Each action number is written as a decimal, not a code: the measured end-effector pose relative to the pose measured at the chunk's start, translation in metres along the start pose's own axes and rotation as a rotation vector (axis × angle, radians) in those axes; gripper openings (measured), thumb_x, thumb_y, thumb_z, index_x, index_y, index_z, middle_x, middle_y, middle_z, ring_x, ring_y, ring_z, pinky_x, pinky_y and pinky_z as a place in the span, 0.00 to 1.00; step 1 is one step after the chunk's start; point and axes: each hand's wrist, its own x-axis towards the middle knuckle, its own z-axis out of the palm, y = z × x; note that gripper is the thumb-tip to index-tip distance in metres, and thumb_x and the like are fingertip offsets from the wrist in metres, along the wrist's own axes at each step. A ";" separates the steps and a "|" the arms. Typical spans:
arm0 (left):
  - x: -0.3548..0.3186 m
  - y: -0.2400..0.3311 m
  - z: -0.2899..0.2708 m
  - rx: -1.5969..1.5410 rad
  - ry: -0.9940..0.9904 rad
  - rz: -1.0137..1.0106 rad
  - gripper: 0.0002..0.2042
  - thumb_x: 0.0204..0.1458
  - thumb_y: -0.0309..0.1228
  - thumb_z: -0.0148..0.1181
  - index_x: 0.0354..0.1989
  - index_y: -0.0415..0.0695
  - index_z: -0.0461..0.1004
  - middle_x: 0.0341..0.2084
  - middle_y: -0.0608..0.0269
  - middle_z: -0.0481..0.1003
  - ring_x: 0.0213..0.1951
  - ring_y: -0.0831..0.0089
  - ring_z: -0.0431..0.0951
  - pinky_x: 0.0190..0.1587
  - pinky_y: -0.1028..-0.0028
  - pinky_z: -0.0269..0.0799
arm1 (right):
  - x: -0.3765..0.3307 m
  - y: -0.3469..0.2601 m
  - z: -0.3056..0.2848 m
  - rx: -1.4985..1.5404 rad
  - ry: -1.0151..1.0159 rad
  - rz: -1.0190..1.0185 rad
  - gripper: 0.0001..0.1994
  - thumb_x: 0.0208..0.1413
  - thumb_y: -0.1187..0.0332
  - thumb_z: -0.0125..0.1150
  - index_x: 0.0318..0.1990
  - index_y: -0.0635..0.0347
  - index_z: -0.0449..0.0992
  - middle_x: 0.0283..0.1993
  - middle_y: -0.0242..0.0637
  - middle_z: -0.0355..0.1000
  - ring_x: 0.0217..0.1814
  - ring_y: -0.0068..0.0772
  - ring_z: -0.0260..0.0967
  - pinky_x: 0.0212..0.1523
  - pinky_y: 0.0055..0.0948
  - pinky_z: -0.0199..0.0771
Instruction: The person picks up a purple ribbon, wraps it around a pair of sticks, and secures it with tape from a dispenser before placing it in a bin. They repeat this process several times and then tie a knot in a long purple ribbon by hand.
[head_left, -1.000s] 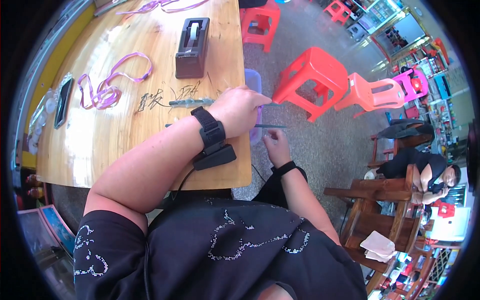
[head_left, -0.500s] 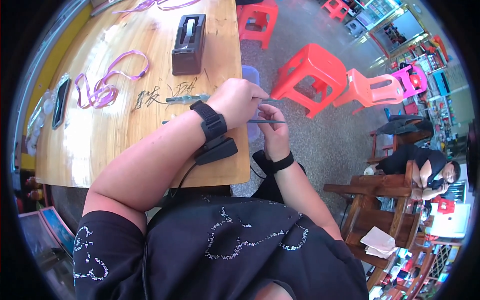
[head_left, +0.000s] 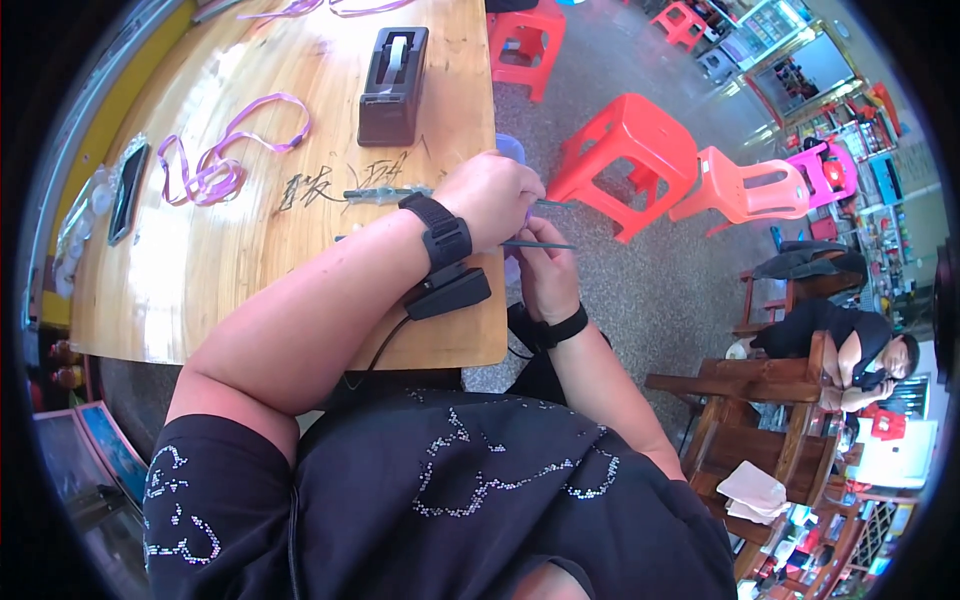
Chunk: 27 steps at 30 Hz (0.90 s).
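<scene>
Just past the table's right edge, my left hand (head_left: pixel 490 200) is closed with its fingertips pinched; what they hold is mostly hidden. Close below it, my right hand (head_left: pixel 550 272) has its fingers closed by a thin dark rod (head_left: pixel 548 245), which crosses over them and runs back beneath my left forearm. A second thin dark rod (head_left: pixel 366 194), partly in clear wrapping, lies above it on the table; a similar dark tip (head_left: pixel 556 205) sticks out beyond my left fingertips. A small purple bit (head_left: pixel 530 214) shows between the hands. Both wrists wear black straps.
On the wooden table (head_left: pixel 250 330) are a black tape dispenser (head_left: pixel 392 90), a purple lanyard (head_left: pixel 222 170), a dark phone (head_left: pixel 127 192) and a black box with a cable (head_left: pixel 450 290). Red stools (head_left: pixel 640 140) and a pale bin (head_left: pixel 510 147) stand beyond. A person sits at right.
The view has shifted slightly, so the table and its things appear farther right. A little purple now shows between my fingertips. Both hands stay close together.
</scene>
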 end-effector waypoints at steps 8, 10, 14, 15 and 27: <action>0.002 -0.002 -0.001 0.062 -0.047 0.052 0.10 0.47 0.25 0.48 0.34 0.42 0.76 0.27 0.50 0.75 0.32 0.55 0.75 0.38 0.64 0.71 | -0.001 0.002 -0.003 0.005 0.039 -0.007 0.07 0.55 0.73 0.53 0.41 0.63 0.69 0.33 0.29 0.69 0.30 0.17 0.63 0.34 0.18 0.64; 0.002 -0.001 -0.002 0.054 -0.056 0.055 0.10 0.47 0.25 0.48 0.35 0.42 0.76 0.27 0.50 0.75 0.32 0.54 0.75 0.38 0.64 0.71 | -0.002 -0.001 -0.002 -0.006 0.045 -0.006 0.07 0.55 0.73 0.53 0.41 0.63 0.68 0.32 0.29 0.68 0.29 0.17 0.63 0.33 0.18 0.64; 0.002 -0.001 -0.003 0.016 -0.086 0.060 0.11 0.47 0.24 0.48 0.36 0.42 0.76 0.27 0.48 0.75 0.33 0.53 0.75 0.38 0.63 0.71 | -0.006 -0.004 0.000 -0.065 0.038 -0.037 0.07 0.55 0.73 0.52 0.41 0.63 0.68 0.31 0.29 0.68 0.29 0.17 0.63 0.30 0.19 0.63; 0.002 -0.002 -0.003 0.017 -0.083 0.069 0.12 0.47 0.24 0.48 0.37 0.42 0.76 0.27 0.48 0.75 0.33 0.53 0.75 0.39 0.63 0.71 | -0.006 -0.003 -0.002 -0.064 0.039 -0.037 0.07 0.55 0.73 0.52 0.41 0.63 0.68 0.31 0.29 0.68 0.29 0.17 0.63 0.30 0.19 0.63; 0.002 -0.004 0.000 0.042 -0.079 0.107 0.11 0.49 0.25 0.48 0.38 0.43 0.75 0.27 0.50 0.75 0.33 0.54 0.75 0.37 0.63 0.71 | -0.007 0.011 -0.014 -0.099 0.123 -0.026 0.06 0.56 0.71 0.52 0.36 0.63 0.74 0.27 0.27 0.70 0.28 0.16 0.63 0.31 0.16 0.62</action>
